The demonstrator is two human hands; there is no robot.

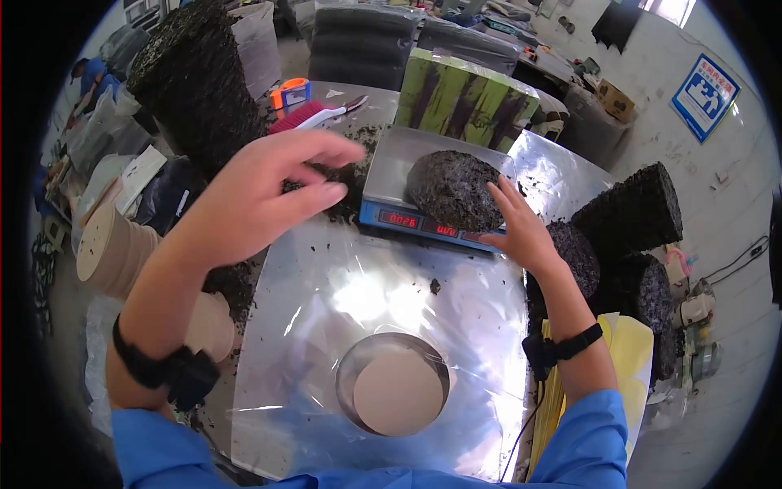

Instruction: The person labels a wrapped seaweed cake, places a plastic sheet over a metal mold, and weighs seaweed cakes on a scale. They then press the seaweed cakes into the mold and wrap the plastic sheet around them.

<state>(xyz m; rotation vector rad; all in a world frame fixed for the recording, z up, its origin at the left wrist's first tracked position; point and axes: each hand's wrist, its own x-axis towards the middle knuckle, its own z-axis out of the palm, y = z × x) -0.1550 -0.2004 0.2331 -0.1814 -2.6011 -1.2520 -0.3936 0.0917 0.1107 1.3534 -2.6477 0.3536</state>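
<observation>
A dark, round pressed cake of leaves [456, 189] lies on the metal pan of a blue digital scale [383, 175], whose red digits are lit. My right hand [524, 228] is at the cake's right side, fingers apart, its fingertips at or very near the edge. Raised to the left of the scale, my left hand [281, 191] has its fingers apart and nothing in it. Nearer to me, a metal ring [345, 364] stands on the shiny table with a round cardboard disc [397, 393] inside it.
Tall dark stack [191, 81] stands at back left, beside a red brush [297, 116] and orange tape dispenser [291, 94]. A green box [464, 99] is behind the scale. More dark stacks [631, 212] and yellow sheets [623, 350] lie right; disc stacks [114, 248] left. A person in blue [98, 81] sits far left.
</observation>
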